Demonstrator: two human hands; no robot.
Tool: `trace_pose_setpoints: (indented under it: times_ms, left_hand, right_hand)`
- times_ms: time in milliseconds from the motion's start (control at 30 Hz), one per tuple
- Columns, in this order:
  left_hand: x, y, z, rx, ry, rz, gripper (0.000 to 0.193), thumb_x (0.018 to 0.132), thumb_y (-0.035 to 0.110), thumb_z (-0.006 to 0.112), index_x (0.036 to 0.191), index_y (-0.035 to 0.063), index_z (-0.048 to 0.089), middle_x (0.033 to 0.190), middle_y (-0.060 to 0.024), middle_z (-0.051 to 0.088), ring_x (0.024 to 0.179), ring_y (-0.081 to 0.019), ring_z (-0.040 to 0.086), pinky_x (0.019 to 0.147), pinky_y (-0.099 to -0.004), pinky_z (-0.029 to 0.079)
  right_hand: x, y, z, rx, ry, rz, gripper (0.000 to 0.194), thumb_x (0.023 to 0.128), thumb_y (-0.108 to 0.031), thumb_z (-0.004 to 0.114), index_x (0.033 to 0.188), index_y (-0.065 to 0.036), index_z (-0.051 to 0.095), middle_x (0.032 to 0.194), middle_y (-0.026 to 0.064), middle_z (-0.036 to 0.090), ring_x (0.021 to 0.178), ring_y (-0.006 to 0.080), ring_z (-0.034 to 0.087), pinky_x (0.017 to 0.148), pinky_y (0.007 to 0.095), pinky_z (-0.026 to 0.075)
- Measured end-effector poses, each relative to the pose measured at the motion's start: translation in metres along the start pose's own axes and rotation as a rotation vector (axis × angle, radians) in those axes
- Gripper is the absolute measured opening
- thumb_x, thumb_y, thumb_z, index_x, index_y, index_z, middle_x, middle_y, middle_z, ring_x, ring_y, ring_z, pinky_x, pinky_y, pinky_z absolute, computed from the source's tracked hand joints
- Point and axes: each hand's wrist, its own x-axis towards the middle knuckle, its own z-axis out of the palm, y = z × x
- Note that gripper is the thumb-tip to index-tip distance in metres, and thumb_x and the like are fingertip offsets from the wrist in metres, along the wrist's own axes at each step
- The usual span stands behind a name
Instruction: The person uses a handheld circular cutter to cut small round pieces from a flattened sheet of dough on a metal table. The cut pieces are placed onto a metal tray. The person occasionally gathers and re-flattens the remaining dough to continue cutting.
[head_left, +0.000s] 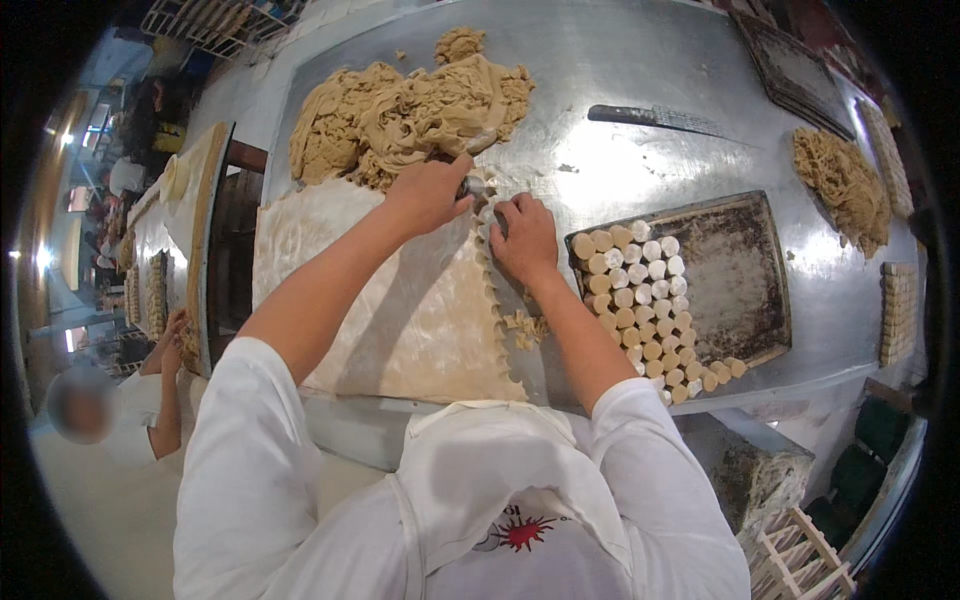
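Observation:
My left hand (429, 196) grips a round metal cutter (472, 187) at the far right corner of a flat dough sheet (382, 300). Scalloped bites run down the sheet's right edge. Just to the right of that edge, my right hand (527, 238) rests low over the metal table with curled fingers; its palm is hidden, so whether anything is in it does not show. Small dough scraps (526, 330) lie beside my right forearm. Many pale dough rounds (636, 296), some floury white, stand in rows on the left part of a dark baking tray (731, 277).
A large mound of dough (420, 112) sits beyond the sheet. A dark-handled knife (652, 118) lies on the steel table (585, 45). Farther right are another dough heap (844, 187) and stacked trays (795, 71). At left, another person (127, 412) works at a separate table (214, 165).

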Motion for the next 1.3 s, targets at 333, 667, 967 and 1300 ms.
trace_pose_setpoints:
  times_ms: [333, 667, 967, 1300]
  left_hand:
    - [0.051, -0.030, 0.042, -0.206, -0.216, 0.100, 0.041, 0.089, 0.023, 0.081, 0.112, 0.0015, 0.055, 0.092, -0.0260, 0.071, 0.095, -0.0495, 0.070, 0.082, -0.0582, 0.053]
    - [-0.003, -0.023, 0.039, -0.516, -0.009, 0.084, 0.035, 0.092, 0.019, 0.081, 0.116, 0.0028, 0.062, 0.096, -0.0210, 0.069, 0.090, -0.0406, 0.067, 0.083, -0.0451, 0.054]
    - [0.026, -0.029, -0.013, -0.018, -0.040, -0.020, 0.041, 0.095, 0.031, 0.078, 0.122, 0.0052, 0.061, 0.101, -0.0223, 0.074, 0.098, -0.0455, 0.071, 0.085, -0.0540, 0.055]
    - [0.086, -0.060, 0.040, -0.110, -0.096, 0.268, 0.044, 0.090, 0.024, 0.080, 0.123, 0.0003, 0.063, 0.100, -0.0258, 0.073, 0.096, -0.0487, 0.070, 0.083, -0.0533, 0.055]
  right_hand:
    - [0.026, 0.016, 0.017, 0.031, 0.110, 0.003, 0.037, 0.086, -0.023, 0.077, 0.118, -0.005, 0.070, 0.110, 0.0134, 0.063, 0.105, 0.0359, 0.062, 0.092, 0.0488, 0.051]
    - [0.037, 0.017, 0.021, 0.103, 0.257, 0.066, 0.033, 0.087, -0.005, 0.071, 0.120, -0.009, 0.069, 0.102, 0.0140, 0.064, 0.101, 0.0378, 0.064, 0.088, 0.0514, 0.053]
    - [0.036, 0.019, 0.019, 0.092, 0.147, 0.068, 0.033, 0.086, -0.010, 0.070, 0.118, -0.006, 0.067, 0.106, 0.0144, 0.063, 0.104, 0.0369, 0.063, 0.089, 0.0503, 0.051]
    - [0.043, 0.012, 0.016, 0.100, 0.178, 0.052, 0.043, 0.084, -0.021, 0.078, 0.123, -0.008, 0.068, 0.111, 0.0145, 0.063, 0.108, 0.0365, 0.065, 0.093, 0.0502, 0.052]
